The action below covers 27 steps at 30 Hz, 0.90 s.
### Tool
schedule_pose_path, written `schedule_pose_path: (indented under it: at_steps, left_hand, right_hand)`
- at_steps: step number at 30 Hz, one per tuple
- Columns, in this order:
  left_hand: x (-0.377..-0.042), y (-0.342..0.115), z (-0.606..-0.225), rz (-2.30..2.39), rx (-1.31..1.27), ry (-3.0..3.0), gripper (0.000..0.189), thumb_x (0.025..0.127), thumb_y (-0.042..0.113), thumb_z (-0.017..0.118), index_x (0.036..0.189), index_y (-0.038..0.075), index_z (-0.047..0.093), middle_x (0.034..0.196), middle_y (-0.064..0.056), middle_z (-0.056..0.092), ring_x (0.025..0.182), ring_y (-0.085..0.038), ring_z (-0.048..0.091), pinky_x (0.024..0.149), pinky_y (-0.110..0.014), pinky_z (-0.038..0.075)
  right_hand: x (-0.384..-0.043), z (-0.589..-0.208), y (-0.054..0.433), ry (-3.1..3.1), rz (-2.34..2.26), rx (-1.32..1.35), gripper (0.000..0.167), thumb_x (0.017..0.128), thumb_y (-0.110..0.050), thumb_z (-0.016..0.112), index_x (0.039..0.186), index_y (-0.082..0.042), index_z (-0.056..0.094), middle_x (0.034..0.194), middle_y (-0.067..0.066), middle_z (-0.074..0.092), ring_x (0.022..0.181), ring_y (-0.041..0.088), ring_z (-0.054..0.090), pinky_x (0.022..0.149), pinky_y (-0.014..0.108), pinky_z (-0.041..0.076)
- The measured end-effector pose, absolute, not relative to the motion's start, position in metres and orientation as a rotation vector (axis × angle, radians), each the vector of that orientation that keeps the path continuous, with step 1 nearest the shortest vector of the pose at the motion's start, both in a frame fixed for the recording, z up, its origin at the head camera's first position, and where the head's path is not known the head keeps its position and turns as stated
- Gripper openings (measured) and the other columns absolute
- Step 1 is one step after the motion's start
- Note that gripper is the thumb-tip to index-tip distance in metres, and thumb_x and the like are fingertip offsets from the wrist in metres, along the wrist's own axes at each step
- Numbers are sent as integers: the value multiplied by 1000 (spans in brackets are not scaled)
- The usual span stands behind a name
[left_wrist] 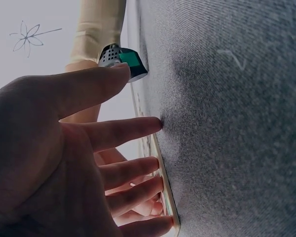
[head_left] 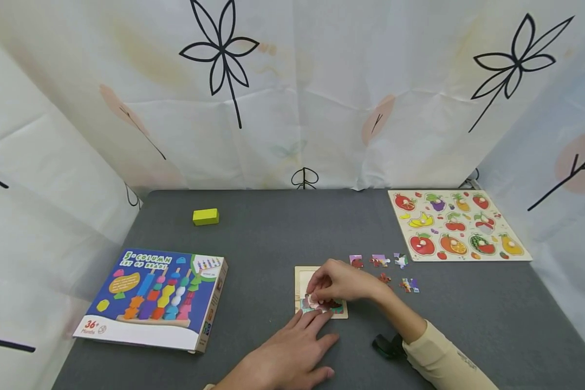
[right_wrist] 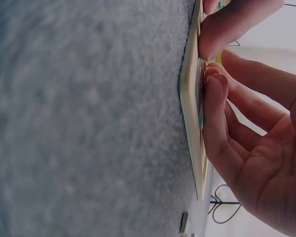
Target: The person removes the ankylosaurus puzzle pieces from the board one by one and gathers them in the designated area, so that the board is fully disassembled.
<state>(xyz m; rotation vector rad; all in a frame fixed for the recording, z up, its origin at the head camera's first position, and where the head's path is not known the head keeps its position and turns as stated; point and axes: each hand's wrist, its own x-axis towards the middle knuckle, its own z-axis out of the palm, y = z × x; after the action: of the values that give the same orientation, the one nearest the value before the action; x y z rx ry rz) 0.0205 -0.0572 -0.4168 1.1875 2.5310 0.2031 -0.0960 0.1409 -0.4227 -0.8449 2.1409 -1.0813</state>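
A small wooden puzzle tray [head_left: 298, 279] lies on the grey table, its lower part filled with picture pieces and its upper part bare wood. My right hand [head_left: 343, 280] reaches over it, thumb and fingertips pinching a puzzle piece low against the picture; the piece is mostly hidden by the fingers. In the right wrist view the right hand [right_wrist: 266, 133] meets the tray's surface from the side. My left hand [head_left: 294, 349] lies with fingers spread, fingertips resting on the tray's near edge. Several loose puzzle pieces [head_left: 379, 261] lie right of the tray.
A boxed bead set [head_left: 151, 298] lies at the left, with a yellow block [head_left: 206, 216] behind it. At the back right lies a fruit peg puzzle board [head_left: 453, 225]. A black wrist device [head_left: 387, 346] sits by the right sleeve. Patterned white cloth [head_left: 322, 108] hangs around the table.
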Motion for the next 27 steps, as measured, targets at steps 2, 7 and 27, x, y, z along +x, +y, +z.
schedule_pose_path:
  at_steps: [2,7,27]
  left_hand:
    - [21,-57,-417,196,1201,2548,53,104,58,65,149,29,64,173,0,38,160,-22,39,122,-50,49]
    - [21,-58,-418,186,1232,2559,52,104,58,65,148,29,64,172,-1,39,159,-21,41,122,-47,49]
    - [20,-57,-421,171,1248,2547,54,105,58,64,149,28,63,173,-1,40,155,-21,44,124,-42,48]
  right_hand:
    - [-96,-423,139,2140,-1083,-845,10,99,-4,73,103,1,81,80,13,78,63,8,65,60,19,55]
    - [-94,-423,135,2143,-1082,-841,7,98,-3,74,100,1,79,80,12,78,64,8,66,60,19,55]
    - [-87,-421,148,2146,-1245,-822,5,100,-4,74,103,-1,75,91,14,78,80,16,75,73,22,61]
